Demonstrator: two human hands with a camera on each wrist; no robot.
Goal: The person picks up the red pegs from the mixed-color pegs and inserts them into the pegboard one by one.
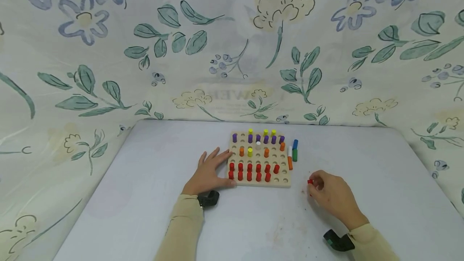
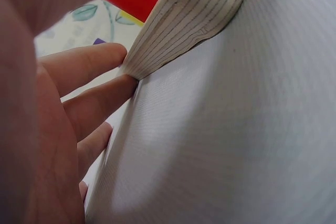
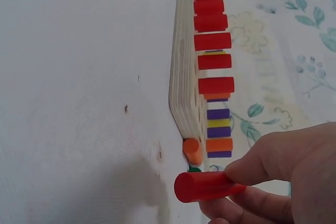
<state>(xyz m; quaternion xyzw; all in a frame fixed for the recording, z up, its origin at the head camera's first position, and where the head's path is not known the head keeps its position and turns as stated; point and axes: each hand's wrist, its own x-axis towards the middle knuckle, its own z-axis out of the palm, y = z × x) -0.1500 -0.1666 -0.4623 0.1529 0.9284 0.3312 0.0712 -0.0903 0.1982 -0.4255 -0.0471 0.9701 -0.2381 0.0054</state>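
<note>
A red peg (image 3: pixel 202 186) is pinched between the thumb and fingers of my right hand (image 1: pixel 331 194), to the right of the pegboard and apart from it. The wooden pegboard (image 1: pixel 262 183) stands on the table with coloured pegs upright in its holes. Two rows of red pegs (image 1: pixel 249 176) fill much of its near side; purple, yellow, orange and white pegs stand farther back. My left hand (image 1: pixel 208 172) lies at the board's left side, fingers spread. In the left wrist view its fingertips touch the board's edge (image 2: pixel 184 24).
Beside the board's right edge lie loose pegs: a blue peg (image 1: pixel 295 144), a green peg (image 1: pixel 295 155), a white peg (image 1: pixel 289 151) and an orange peg (image 1: pixel 290 163). A flower-patterned cloth (image 1: pixel 232 51) hangs behind the white table (image 1: pixel 145 164). Small dark marks dot the tabletop.
</note>
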